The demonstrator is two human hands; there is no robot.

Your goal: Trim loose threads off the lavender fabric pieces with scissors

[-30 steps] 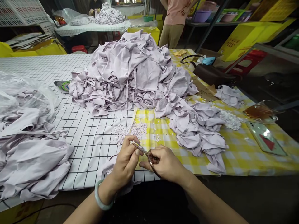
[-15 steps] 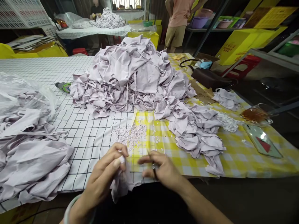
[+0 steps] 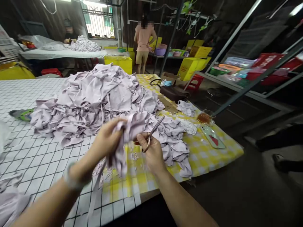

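Note:
My left hand point(image 3: 105, 138) is closed round a lilac piece of cloth point(image 3: 129, 132), lifted above the table, its tail hanging down toward the near edge. My right hand point(image 3: 151, 149) grips small scissors point(image 3: 154, 130), blades pointing up and right, and also pinches the cloth. Behind both hands rises a big heap of lilac cloth pieces point(image 3: 94, 97). Small white clippings point(image 3: 134, 156) lie on the table under my hands.
The table point(image 3: 47, 160) has a black-grid cloth at left and yellow check at right. A phone point(image 3: 213, 137), a glass of tea point(image 3: 204, 117), a dark bag point(image 3: 174, 92) lie at right. Two people are at the back, with shelves at right.
Both hands rose from the table's near edge with the cloth, which is now held up. The view swung up and to the right, showing more of the room.

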